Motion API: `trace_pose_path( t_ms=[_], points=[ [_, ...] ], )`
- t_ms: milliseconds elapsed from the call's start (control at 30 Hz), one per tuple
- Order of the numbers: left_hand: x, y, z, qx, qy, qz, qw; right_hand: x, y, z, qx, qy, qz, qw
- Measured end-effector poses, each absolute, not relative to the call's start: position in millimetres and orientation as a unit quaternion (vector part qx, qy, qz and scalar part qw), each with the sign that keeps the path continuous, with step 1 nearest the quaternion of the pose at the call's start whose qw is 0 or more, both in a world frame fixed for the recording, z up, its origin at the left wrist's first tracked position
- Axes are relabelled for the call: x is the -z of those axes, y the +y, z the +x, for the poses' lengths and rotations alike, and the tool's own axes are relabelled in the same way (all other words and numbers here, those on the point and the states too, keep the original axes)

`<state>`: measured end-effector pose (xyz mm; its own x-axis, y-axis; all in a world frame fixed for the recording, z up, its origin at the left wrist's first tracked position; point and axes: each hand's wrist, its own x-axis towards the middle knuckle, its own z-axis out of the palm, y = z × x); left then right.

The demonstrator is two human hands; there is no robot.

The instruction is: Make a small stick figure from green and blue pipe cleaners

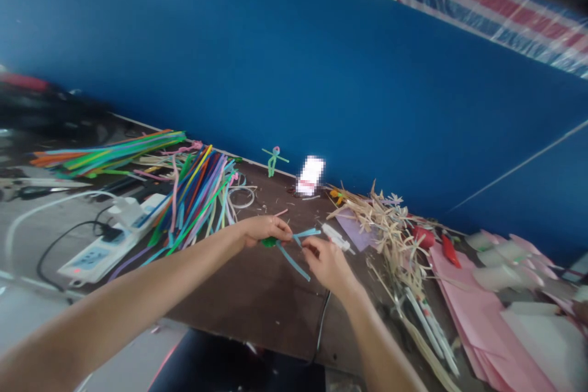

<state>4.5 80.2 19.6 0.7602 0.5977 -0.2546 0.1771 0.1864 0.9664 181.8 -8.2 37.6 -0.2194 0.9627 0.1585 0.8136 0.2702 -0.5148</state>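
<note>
In the head view my left hand [267, 231] is closed in a pinch around light blue pipe cleaners [294, 263]. A small green fuzzy piece [269, 242] shows beneath its fingers. One blue end hangs down toward the right, and others stick out past the fingertips. My right hand [327, 262] has its thumb and fingers pinched together at a blue strand, just right of the left fingertips. A white glue gun [336, 236] lies behind the right hand. Against the wall stands a small green pipe-cleaner figure [273, 162].
Bundles of coloured pipe cleaners [197, 196] and a white power strip [113, 245] lie left. A lit phone [311, 175] leans on the blue wall [275, 61]. Dried straw strips [386, 220], pink sheets [478, 312] and white cups [498, 278] crowd the right. A cable [323, 324] runs down the table's front.
</note>
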Motion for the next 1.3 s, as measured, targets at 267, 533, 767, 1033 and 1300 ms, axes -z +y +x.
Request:
trace_pose_path(
  t_ms=[267,533,767,1033,1300],
  points=[
    [-22,74,7,-0.133,0.321,0.568,0.746,-23,3,182,-0.387,-0.665,-0.539,0.344],
    [-21,72,11,-0.142,0.344,0.628,0.684,-27,1,170,-0.459,-0.555,-0.555,0.416],
    [-21,75,11,-0.158,0.346,0.704,0.600,-28,0,172,-0.531,-0.487,-0.559,0.411],
    [-30,70,12,-0.139,0.345,0.664,0.648,-29,-1,172,-0.441,-0.583,-0.552,0.400],
    [-31,68,10,-0.099,0.300,0.611,0.726,-39,-10,173,-0.295,-0.696,-0.543,0.366]
  ],
)
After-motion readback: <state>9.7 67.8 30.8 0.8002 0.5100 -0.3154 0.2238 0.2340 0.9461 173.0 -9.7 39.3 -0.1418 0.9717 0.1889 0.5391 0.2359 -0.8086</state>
